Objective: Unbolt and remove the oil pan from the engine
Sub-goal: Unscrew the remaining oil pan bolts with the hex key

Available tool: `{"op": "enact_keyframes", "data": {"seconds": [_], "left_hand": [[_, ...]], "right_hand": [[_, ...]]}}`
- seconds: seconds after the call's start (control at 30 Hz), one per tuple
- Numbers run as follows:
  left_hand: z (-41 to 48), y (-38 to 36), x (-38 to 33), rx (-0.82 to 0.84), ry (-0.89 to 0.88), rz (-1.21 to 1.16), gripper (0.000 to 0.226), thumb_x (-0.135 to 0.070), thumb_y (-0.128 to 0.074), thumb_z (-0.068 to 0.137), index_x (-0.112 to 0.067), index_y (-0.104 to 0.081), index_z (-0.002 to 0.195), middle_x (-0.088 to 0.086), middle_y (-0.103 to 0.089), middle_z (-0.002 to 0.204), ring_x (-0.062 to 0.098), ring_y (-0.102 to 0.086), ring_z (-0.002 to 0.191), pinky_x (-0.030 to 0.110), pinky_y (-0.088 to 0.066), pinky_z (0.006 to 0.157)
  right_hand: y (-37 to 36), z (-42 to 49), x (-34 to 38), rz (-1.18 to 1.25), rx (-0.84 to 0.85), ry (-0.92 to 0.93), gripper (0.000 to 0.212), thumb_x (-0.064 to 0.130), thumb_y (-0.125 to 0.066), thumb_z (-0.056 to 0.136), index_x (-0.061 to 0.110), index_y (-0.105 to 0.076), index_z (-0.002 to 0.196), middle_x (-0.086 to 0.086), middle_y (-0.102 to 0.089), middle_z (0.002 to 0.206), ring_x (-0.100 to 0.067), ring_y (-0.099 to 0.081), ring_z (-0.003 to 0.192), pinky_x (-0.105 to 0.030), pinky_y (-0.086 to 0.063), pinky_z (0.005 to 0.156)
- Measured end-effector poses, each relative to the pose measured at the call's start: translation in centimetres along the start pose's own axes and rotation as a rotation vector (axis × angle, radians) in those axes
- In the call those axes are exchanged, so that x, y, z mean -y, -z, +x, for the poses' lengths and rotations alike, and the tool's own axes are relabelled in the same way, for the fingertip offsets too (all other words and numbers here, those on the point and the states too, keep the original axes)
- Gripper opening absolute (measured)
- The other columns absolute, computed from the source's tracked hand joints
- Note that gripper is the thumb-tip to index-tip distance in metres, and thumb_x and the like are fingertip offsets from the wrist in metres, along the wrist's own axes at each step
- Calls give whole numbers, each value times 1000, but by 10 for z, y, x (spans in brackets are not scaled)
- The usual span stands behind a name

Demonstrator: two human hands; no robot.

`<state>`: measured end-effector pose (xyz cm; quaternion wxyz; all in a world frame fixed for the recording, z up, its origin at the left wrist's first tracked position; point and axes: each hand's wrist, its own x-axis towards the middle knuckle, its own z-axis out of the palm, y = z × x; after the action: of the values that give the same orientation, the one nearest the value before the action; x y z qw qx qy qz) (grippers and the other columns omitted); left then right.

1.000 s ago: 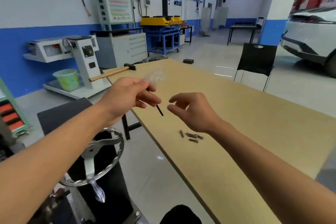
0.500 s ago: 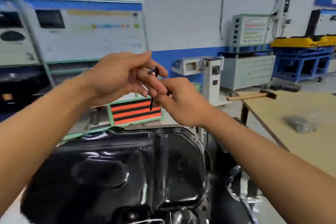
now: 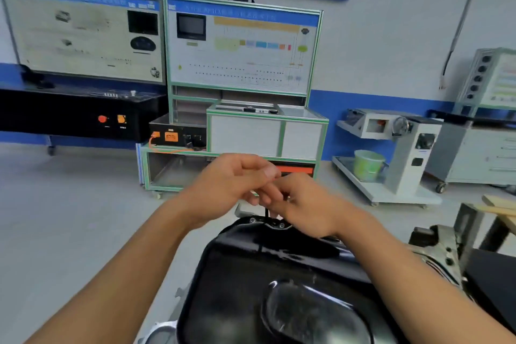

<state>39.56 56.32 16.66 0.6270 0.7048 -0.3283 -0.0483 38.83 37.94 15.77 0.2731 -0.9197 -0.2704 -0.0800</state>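
Left hand [image 3: 229, 184] and right hand [image 3: 304, 204] together pinch a thin key [image 3: 268, 213] over the oil pan [image 3: 279, 274] far rim, covering its top; green bucket [image 3: 368, 165] far right

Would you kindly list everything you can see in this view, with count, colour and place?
oil pan: one, glossy black, bottom centre, on the engine.
engine: one, grey metal, showing right of the pan.
hex key: one, thin, black, upright over the pan's far rim.
bolts: at least two, grey, in that far rim.
display boards: two, white, against the back wall.
console: one, black with orange buttons, left.
machine: one, white, on a wheeled base, right.
bucket: one, green, on that base.
table: one, wooden, right edge.
left hand: centre, fingers curled at the key's hidden top.
right hand: beside it, fingers curled round the key.
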Motion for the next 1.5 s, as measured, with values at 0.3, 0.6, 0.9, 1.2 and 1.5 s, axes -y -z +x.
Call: {"op": "enact_keyframes", "data": {"seconds": [0.3,0.6,0.9,1.2,1.5], "left_hand": [[19,-24,20,62,-2,-132,17,-17,-56,96,-10,-69,104,14,-75,87,21,-64,76,25,-50,66],[15,-23,30,77,-45,-74,21,-21,-59,89,-15,-69,107,12,-76,91,19,-67,80,24,-52,68],[12,-25,28,16,-54,25,29,-25,-64,83,-8,-68,105,11,-76,82,17,-69,75,21,-52,66],[16,-31,27,-228,-14,289,40,-31,-64,94,-12,-71,60,7,-63,46,12,-56,45,17,-47,58],[20,-31,20,-32,192,-151,42,-15,-40,97,-6,-77,78,20,-66,64,21,-58,62,25,-42,54]], "right_hand": [[7,-13,-19,-49,27,-75,19,3,-56,90,14,-60,75,-8,-67,78,-22,-60,76,-35,-49,72],[2,-13,-27,-66,5,-81,10,5,-56,87,4,-64,82,-15,-67,82,-32,-62,80,-49,-52,76],[1,-13,-26,-85,8,-65,31,6,-57,90,26,-52,66,1,-59,70,-23,-58,72,-47,-52,73],[-4,-13,-25,-49,64,-61,26,17,-59,98,22,-57,72,-11,-56,67,-22,-49,63,-47,-49,70],[0,-19,-27,180,-39,-100,26,19,-74,90,-2,-70,76,-24,-52,65,-18,-38,63,-34,-36,62]]}}
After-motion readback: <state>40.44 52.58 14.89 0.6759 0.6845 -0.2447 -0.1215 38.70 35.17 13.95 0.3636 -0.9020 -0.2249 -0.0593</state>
